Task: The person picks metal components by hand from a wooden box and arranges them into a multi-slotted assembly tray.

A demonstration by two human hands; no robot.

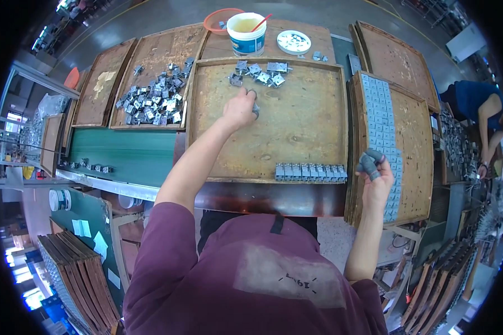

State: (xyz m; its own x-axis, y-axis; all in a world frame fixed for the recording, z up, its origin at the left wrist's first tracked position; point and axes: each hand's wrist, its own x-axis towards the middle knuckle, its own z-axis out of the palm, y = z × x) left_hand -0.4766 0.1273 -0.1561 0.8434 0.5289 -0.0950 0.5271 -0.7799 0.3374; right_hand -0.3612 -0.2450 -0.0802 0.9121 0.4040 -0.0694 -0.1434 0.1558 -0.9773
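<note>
My left hand (pixel 241 109) reaches over the shallow wooden tray (pixel 307 120) before me, just below a loose group of small metal parts (pixel 255 71) near its far edge. Its fingers are bent, with grey coverings on some; whatever lies between them is too small to make out. My right hand (pixel 376 170) is raised at the tray on the right, beside rows of light grey square parts (pixel 379 106). Grey covers its curled fingers too, and they hide anything they hold. A neat row of metal parts (pixel 311 172) stands along the middle tray's near right edge.
Left of the middle tray, another tray holds a heap of metal parts (pixel 153 99); a green belt (pixel 123 149) runs below it. Behind stand a white bucket (pixel 247 42), an orange basket (pixel 217 20) and a white lid with small pieces (pixel 294 42). A co-worker (pixel 478 103) bends at far right.
</note>
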